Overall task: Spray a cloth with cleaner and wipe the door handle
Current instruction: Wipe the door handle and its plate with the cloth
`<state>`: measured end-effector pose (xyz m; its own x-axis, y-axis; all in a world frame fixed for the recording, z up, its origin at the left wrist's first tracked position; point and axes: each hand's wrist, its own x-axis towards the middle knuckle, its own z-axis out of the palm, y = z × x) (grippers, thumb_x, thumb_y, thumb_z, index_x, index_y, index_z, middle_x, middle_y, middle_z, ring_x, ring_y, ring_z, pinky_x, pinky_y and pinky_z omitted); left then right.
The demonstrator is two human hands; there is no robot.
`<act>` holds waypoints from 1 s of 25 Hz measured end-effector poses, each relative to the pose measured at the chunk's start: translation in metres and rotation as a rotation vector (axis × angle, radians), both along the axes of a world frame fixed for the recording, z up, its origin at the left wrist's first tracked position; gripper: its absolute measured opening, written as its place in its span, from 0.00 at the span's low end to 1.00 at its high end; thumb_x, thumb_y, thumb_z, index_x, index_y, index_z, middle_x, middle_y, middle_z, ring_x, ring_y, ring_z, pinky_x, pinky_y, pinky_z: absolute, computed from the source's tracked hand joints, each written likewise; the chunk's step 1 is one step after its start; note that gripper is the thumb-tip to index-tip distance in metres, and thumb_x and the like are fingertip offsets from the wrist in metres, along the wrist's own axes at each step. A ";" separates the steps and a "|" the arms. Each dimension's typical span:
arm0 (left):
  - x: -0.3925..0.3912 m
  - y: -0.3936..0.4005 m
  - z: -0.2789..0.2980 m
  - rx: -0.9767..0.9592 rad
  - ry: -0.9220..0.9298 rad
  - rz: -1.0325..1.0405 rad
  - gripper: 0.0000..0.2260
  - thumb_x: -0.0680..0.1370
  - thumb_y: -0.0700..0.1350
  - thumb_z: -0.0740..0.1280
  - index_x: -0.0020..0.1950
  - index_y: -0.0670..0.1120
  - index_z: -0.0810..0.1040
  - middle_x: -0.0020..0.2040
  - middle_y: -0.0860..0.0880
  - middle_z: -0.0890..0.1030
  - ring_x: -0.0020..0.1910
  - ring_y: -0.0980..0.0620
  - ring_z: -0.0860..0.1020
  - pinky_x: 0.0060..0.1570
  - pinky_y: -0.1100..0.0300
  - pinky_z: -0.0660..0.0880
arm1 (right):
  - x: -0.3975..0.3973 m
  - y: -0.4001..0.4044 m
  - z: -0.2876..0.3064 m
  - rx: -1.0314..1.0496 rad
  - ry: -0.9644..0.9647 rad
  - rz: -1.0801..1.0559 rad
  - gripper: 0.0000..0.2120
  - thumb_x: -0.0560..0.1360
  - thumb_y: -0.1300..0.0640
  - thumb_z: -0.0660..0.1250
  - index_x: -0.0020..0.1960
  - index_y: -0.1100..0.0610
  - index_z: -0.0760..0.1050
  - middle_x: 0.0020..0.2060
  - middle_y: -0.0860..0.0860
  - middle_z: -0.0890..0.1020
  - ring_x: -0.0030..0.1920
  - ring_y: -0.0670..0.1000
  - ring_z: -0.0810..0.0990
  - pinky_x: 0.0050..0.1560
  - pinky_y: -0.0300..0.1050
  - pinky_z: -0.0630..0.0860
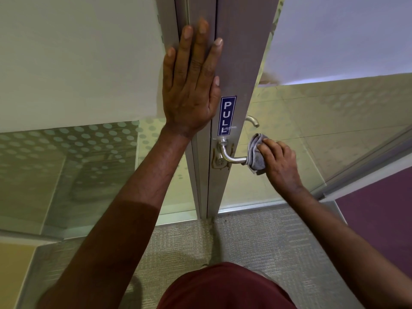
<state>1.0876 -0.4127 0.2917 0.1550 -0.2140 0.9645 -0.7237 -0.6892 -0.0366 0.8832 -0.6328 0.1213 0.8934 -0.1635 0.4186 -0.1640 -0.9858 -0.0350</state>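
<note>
cloth (256, 152): grey, plain, no print.
handle (229, 156): brushed silver metal.
sign (227, 115): dark blue strip with white letters reading PULL, thin white border.
door frame (236, 63): dull grey-brown metal, plain.
glass (73, 148): clear lower part with rows of pale frosted dots; milky white above.
carpet (256, 237): beige-grey with a fine woven line texture.
wall panel (379, 208): deep purple.
shirt (225, 286): dark red, plain.
floor patch (13, 270): mustard yellow, at far left.

Right hand (279, 162) presses grey cloth (256, 153) on door handle (231, 158) end; left hand (189, 85) flat on door frame (236, 63).
</note>
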 end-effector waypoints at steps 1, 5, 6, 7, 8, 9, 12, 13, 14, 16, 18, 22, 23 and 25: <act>0.000 0.000 0.000 -0.002 0.002 0.001 0.24 0.84 0.46 0.63 0.80 0.44 0.68 0.77 0.37 0.73 0.78 0.37 0.64 0.84 0.50 0.45 | 0.000 0.013 -0.002 0.172 -0.042 -0.038 0.38 0.71 0.58 0.75 0.77 0.55 0.65 0.75 0.57 0.67 0.69 0.60 0.70 0.64 0.59 0.72; 0.000 -0.001 -0.001 -0.006 0.000 0.007 0.23 0.84 0.46 0.63 0.80 0.44 0.68 0.76 0.36 0.73 0.78 0.37 0.65 0.84 0.50 0.45 | 0.005 0.047 0.003 1.145 -0.236 -0.113 0.35 0.74 0.72 0.66 0.77 0.52 0.62 0.69 0.54 0.71 0.64 0.43 0.76 0.63 0.44 0.80; 0.000 -0.001 -0.001 -0.007 0.002 0.005 0.23 0.85 0.46 0.62 0.80 0.44 0.67 0.76 0.36 0.74 0.78 0.37 0.65 0.84 0.50 0.45 | 0.004 0.048 0.008 1.380 -0.243 -0.124 0.35 0.75 0.71 0.67 0.76 0.50 0.63 0.66 0.53 0.75 0.61 0.42 0.80 0.58 0.43 0.83; 0.000 -0.001 -0.001 -0.007 0.005 0.001 0.23 0.85 0.46 0.62 0.80 0.45 0.67 0.76 0.36 0.74 0.78 0.37 0.65 0.84 0.50 0.45 | 0.002 0.046 0.011 1.568 -0.250 -0.129 0.32 0.76 0.69 0.69 0.76 0.50 0.65 0.63 0.53 0.80 0.58 0.44 0.83 0.55 0.45 0.84; -0.001 -0.001 0.000 -0.007 0.006 0.002 0.23 0.85 0.46 0.62 0.80 0.45 0.67 0.76 0.35 0.74 0.78 0.37 0.65 0.84 0.51 0.45 | -0.002 0.045 0.012 1.728 -0.256 -0.125 0.29 0.76 0.68 0.70 0.74 0.51 0.69 0.59 0.54 0.83 0.56 0.49 0.85 0.53 0.47 0.85; -0.001 -0.001 0.000 -0.007 0.008 0.008 0.23 0.84 0.46 0.62 0.80 0.45 0.67 0.76 0.35 0.74 0.78 0.37 0.65 0.84 0.51 0.45 | -0.005 0.046 0.014 1.892 -0.256 -0.113 0.25 0.77 0.67 0.69 0.71 0.54 0.73 0.55 0.55 0.85 0.53 0.53 0.86 0.51 0.50 0.85; -0.001 0.000 0.001 -0.013 0.009 0.011 0.23 0.84 0.45 0.63 0.80 0.44 0.68 0.76 0.35 0.74 0.78 0.36 0.65 0.84 0.50 0.45 | -0.008 0.062 0.020 2.333 -0.223 -0.106 0.12 0.74 0.64 0.69 0.58 0.60 0.80 0.47 0.58 0.83 0.46 0.56 0.84 0.49 0.51 0.85; -0.001 0.000 0.001 -0.013 0.006 0.015 0.23 0.84 0.44 0.64 0.79 0.44 0.68 0.76 0.34 0.74 0.78 0.36 0.65 0.84 0.50 0.45 | -0.006 0.070 0.020 2.419 -0.208 -0.099 0.11 0.74 0.63 0.69 0.56 0.60 0.80 0.47 0.59 0.83 0.46 0.56 0.84 0.52 0.52 0.84; -0.001 0.000 0.001 -0.013 0.004 0.020 0.23 0.84 0.44 0.64 0.79 0.44 0.69 0.75 0.34 0.75 0.77 0.36 0.65 0.84 0.50 0.45 | -0.003 0.080 0.019 2.469 -0.201 -0.085 0.10 0.74 0.62 0.69 0.56 0.60 0.80 0.48 0.59 0.83 0.47 0.56 0.85 0.55 0.54 0.83; -0.002 0.000 0.001 -0.016 0.002 0.028 0.23 0.83 0.44 0.64 0.79 0.43 0.70 0.75 0.34 0.75 0.77 0.36 0.65 0.84 0.51 0.46 | 0.001 0.099 0.018 2.510 -0.177 -0.027 0.09 0.76 0.60 0.70 0.56 0.60 0.80 0.49 0.59 0.85 0.49 0.57 0.86 0.54 0.55 0.83; -0.002 0.000 0.001 -0.021 -0.001 0.029 0.23 0.83 0.43 0.65 0.78 0.43 0.71 0.75 0.34 0.75 0.77 0.36 0.65 0.84 0.51 0.46 | 0.003 0.110 0.018 2.516 -0.121 0.052 0.08 0.75 0.58 0.72 0.53 0.60 0.85 0.49 0.58 0.86 0.51 0.56 0.86 0.54 0.54 0.83; -0.003 0.001 0.001 -0.024 -0.001 0.041 0.23 0.82 0.43 0.66 0.78 0.43 0.71 0.75 0.34 0.76 0.77 0.36 0.66 0.84 0.51 0.46 | -0.008 0.101 0.009 2.524 0.035 0.100 0.12 0.75 0.62 0.67 0.58 0.61 0.80 0.53 0.60 0.82 0.54 0.57 0.81 0.62 0.55 0.77; -0.003 0.001 0.001 -0.022 -0.001 0.041 0.23 0.82 0.43 0.66 0.78 0.43 0.71 0.75 0.34 0.76 0.77 0.36 0.66 0.84 0.51 0.46 | -0.015 0.096 0.004 2.534 0.089 0.091 0.13 0.74 0.63 0.66 0.58 0.62 0.79 0.52 0.60 0.81 0.53 0.57 0.81 0.60 0.54 0.77; -0.003 0.000 0.000 -0.016 0.000 0.042 0.23 0.83 0.43 0.66 0.78 0.43 0.71 0.75 0.34 0.75 0.77 0.36 0.66 0.84 0.51 0.46 | -0.028 0.090 -0.007 2.509 0.203 0.013 0.17 0.69 0.63 0.68 0.58 0.62 0.79 0.49 0.61 0.82 0.48 0.58 0.82 0.54 0.52 0.80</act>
